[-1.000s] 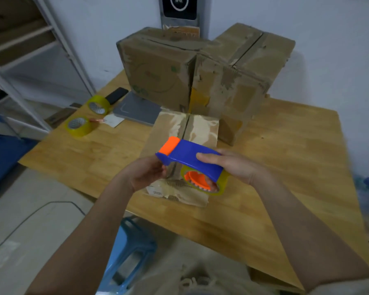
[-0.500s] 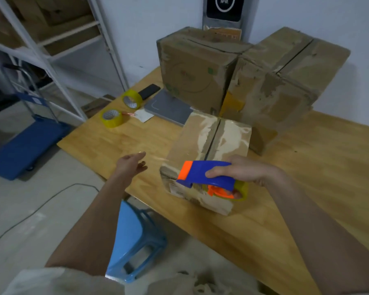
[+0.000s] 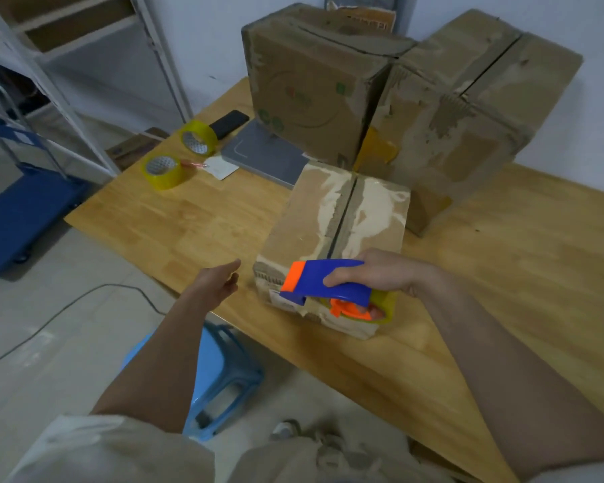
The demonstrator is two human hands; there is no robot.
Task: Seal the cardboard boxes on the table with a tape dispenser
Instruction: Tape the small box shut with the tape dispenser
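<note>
A small cardboard box [image 3: 314, 217] with a worn, torn top and an open centre seam stands near the front edge of the wooden table [image 3: 196, 221]. My right hand [image 3: 384, 273] grips a blue and orange tape dispenser [image 3: 325, 282] at the box's near end, the yellowish tape roll hanging below it. My left hand [image 3: 217, 285] hovers with its fingers straight, left of the box, holding nothing. Two larger boxes stand behind: one at the back centre [image 3: 311, 88], one at the back right [image 3: 467, 109].
Two yellow tape rolls [image 3: 161, 170] [image 3: 198, 137], a black phone [image 3: 229, 122], a grey pad [image 3: 262, 158] and a paper slip lie at the table's left back. A blue stool [image 3: 220, 374] stands below the table edge. A shelf frame and a blue cart [image 3: 18, 210] are at left.
My left hand let go of the dispenser and moved out to the left of the box. My right hand lowered the dispenser to the box's near end. The view shifted left.
</note>
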